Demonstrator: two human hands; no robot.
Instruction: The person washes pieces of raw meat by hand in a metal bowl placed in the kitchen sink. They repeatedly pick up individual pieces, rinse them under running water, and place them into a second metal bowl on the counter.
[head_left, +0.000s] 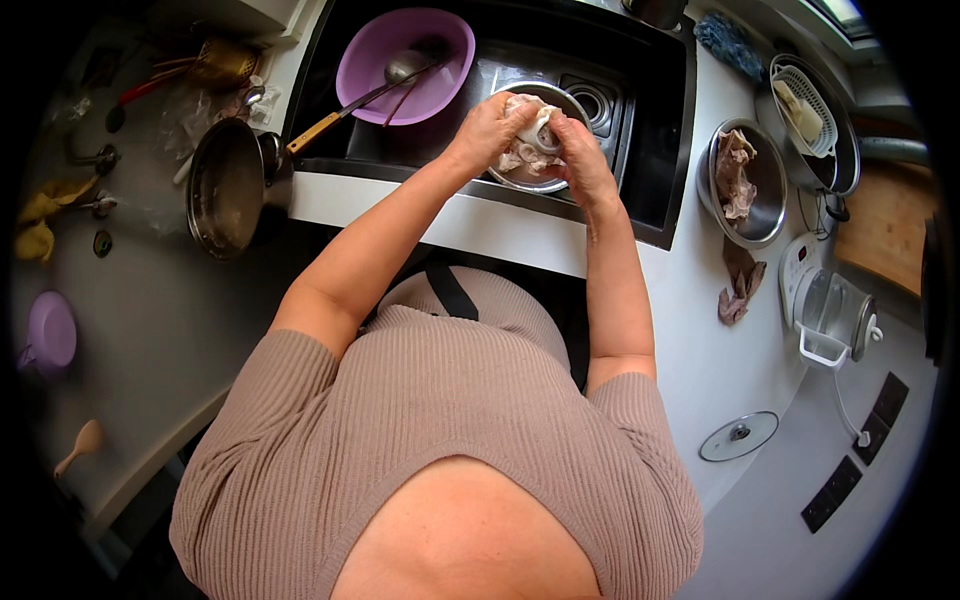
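Both hands hold a pale, crumpled, wet-looking piece, perhaps meat or offal, above a round metal bowl in the black sink. My left hand grips its left side and my right hand its right side. What lies in the bowl is mostly hidden by the hands. Left of the bowl, a purple plastic basin holds a metal ladle whose wooden handle reaches over the sink's edge. On the right counter, a steel bowl contains a pinkish-brown piece of meat or offal.
A dark, limp piece lies beside the steel bowl. Farther right stand a pot with a white colander, a glass electric kettle and a wooden board. A glass lid lies lower down. A metal pot is at left.
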